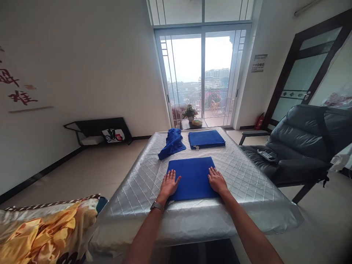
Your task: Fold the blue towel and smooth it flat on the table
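A blue cloth (194,179), folded into a flat rectangle, lies near the front of the table. My left hand (169,184) rests flat on its left edge, fingers stretched forward and thumb out to the side. On the right edge lies my right hand (217,180), also flat with fingers extended. Beyond them sits a neat folded blue cloth stack (206,138) with a white tag at its front. To its left is a crumpled blue cloth (173,143).
A silver quilted cover (137,187) spans the table. Right of it stands a dark reclining armchair (305,139) with a white device (266,156) on its seat. Yellow fabric (41,234) is heaped at lower left. A small table with a potted plant (189,112) stands before the glass door.
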Demonstrator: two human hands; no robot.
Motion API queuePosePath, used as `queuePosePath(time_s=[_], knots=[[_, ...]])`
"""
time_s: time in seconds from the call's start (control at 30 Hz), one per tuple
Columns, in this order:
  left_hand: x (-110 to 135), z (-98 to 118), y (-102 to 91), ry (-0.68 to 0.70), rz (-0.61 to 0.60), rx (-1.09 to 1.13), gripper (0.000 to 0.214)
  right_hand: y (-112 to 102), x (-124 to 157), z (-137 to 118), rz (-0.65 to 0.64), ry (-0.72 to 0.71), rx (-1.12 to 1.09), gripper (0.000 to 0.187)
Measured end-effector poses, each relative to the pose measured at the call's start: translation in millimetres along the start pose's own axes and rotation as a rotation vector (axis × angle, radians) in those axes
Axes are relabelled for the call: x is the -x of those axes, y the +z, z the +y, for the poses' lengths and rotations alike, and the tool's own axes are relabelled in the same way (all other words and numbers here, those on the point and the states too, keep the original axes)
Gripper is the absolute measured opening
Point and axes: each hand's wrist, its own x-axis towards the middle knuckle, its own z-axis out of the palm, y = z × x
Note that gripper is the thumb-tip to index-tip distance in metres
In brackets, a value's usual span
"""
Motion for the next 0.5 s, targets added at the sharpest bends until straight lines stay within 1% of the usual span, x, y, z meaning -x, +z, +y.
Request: queuePosePath(time_s=[0.1,0.37,0.5], knots=[[5.4,-7.9,3.0,-0.007,0.024,-0.001,0.074,-0.6,-0.6,-0.6,0.000,0.000,0.009,0.060],[6.8,-3.0,1.2,-0.029,0.039,0.059,0.076,-1.7,-3.0,-0.9,-0.036,0.007,0.073,0.059],[7.6,-2.3,0.1,-0.036,0.029,0.053,0.078,-9.4,-16.0,-3.7,-0.040,0.026,0.120,0.060]])
